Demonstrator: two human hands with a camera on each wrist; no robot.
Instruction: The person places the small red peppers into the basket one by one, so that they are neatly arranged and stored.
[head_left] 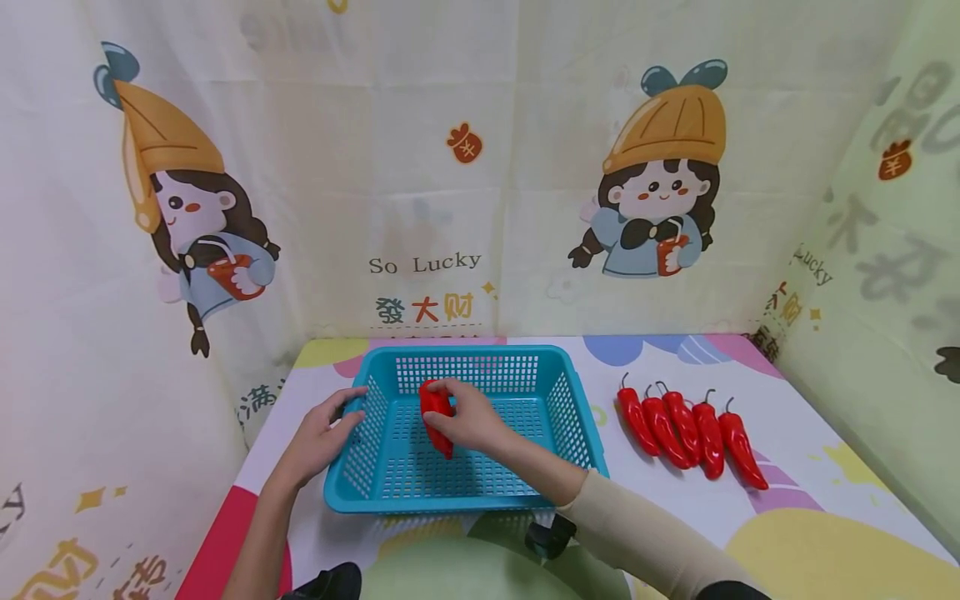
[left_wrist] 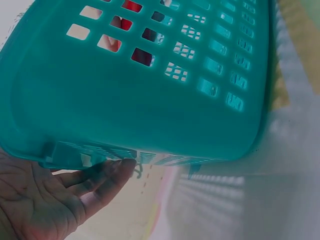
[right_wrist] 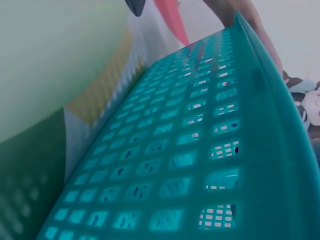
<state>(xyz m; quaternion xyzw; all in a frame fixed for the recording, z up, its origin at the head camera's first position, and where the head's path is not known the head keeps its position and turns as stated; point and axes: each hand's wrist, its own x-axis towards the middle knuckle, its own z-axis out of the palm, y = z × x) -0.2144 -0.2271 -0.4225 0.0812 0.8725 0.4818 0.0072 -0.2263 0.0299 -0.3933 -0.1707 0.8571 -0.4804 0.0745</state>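
A red chili pepper [head_left: 437, 425] is pinched between the thumb and fingers of my right hand [head_left: 474, 418], low inside the blue-green plastic basket [head_left: 468, 503]. My left hand [head_left: 318, 437] holds the basket's left rim near the far corner. From the left wrist view, the fingers of that left hand [left_wrist: 55, 200] reach along the outside of the basket [left_wrist: 100, 120], and bits of red show through its holes. The right wrist view is mostly filled by the basket's perforated wall [right_wrist: 165, 145]; the pepper cannot be made out there.
Several red chili peppers [head_left: 686, 429] lie side by side on the table to the right of the basket, stems pointing away. The tabletop [head_left: 622, 508] has a colourful pattern. A printed curtain [head_left: 525, 208] stands behind it and at both sides.
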